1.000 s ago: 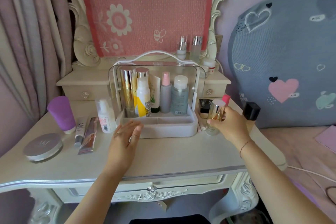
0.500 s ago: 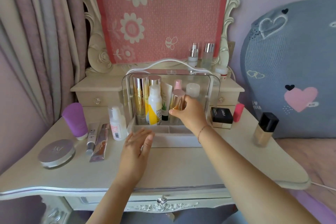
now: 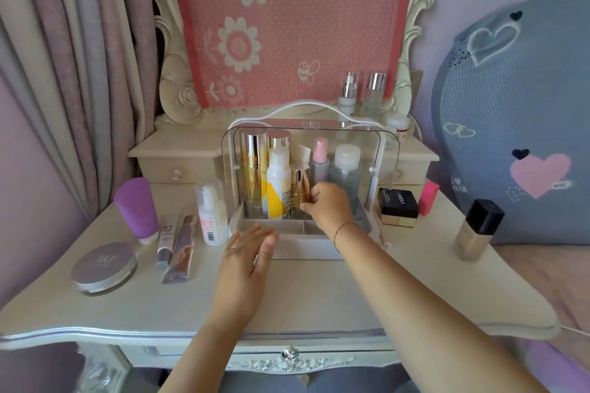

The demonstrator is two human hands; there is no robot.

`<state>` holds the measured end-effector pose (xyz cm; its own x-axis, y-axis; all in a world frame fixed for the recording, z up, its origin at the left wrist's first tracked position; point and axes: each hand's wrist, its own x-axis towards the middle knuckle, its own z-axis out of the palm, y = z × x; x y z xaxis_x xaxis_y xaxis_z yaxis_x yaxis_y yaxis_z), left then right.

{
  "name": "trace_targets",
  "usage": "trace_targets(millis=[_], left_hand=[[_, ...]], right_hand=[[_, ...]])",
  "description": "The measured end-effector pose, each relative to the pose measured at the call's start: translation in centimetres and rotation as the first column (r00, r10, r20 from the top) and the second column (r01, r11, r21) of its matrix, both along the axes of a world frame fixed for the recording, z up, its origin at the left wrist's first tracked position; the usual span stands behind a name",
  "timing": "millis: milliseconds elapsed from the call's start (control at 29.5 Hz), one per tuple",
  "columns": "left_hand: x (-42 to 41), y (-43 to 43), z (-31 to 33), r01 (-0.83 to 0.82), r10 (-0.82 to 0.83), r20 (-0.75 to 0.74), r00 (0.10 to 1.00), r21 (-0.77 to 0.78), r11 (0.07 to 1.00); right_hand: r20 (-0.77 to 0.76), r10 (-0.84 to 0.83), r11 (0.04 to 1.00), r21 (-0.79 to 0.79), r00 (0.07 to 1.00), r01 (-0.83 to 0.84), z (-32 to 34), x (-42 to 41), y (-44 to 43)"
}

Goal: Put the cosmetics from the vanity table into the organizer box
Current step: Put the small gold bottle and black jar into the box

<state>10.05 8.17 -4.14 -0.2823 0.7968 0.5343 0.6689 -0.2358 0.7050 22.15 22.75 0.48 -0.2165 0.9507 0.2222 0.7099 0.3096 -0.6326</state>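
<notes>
The clear organizer box (image 3: 388, 150) with a white handle stands open at the middle of the vanity table (image 3: 287, 290). Several bottles stand inside it. My right hand (image 3: 329, 206) reaches into the box and grips a small gold-capped bottle (image 3: 300, 183), upright between the white-and-yellow bottle (image 3: 278, 182) and the pink-topped spray (image 3: 320, 159). My left hand (image 3: 247, 260) lies flat with straight fingers on the table, fingertips at the box's front left corner.
Left of the box: a white pump bottle (image 3: 211, 210), two tubes (image 3: 177, 246), a purple tube (image 3: 138, 209), a round silver compact (image 3: 103, 266). Right of it: a black-lidded jar (image 3: 398, 206), a pink item (image 3: 428, 198), a foundation bottle (image 3: 479, 230). More bottles (image 3: 362, 94) stand on the back shelf.
My right hand carried the gold-capped bottle from the table's right side into the box and lowered it among the other bottles. The left hand stayed by the box front.
</notes>
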Motion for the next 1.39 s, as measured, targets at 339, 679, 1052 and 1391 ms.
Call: trace_targets(millis=[339, 679, 1052, 1391], left_hand=[[-0.1, -0.1, 0.0, 0.005, -0.004, 0.013, 1.0, -0.008, 1.0], [-0.3, 0.1, -0.2, 0.019, -0.019, -0.021, 1.0, -0.025, 1.0], [-0.1, -0.1, -0.1, 0.012, -0.013, -0.037, 0.999, -0.036, 0.999], [-0.1, 0.0, -0.4, 0.008, -0.009, -0.037, 0.999, -0.027, 1.0]], right_hand=[[-0.371, -0.023, 0.976, 0.191, 0.928, 0.1, 0.6, 4.5, -5.3], [-0.532, -0.572, 0.666, 0.144, 0.625, 0.732, -2.6, 20.9, -6.1], [-0.461, -0.395, 0.848, 0.151, 0.795, 0.509, -2.0, 21.0, -6.7], [-0.584, -0.006, 0.979, 0.161, 0.812, 0.123, 2.0, 8.1, -8.3]])
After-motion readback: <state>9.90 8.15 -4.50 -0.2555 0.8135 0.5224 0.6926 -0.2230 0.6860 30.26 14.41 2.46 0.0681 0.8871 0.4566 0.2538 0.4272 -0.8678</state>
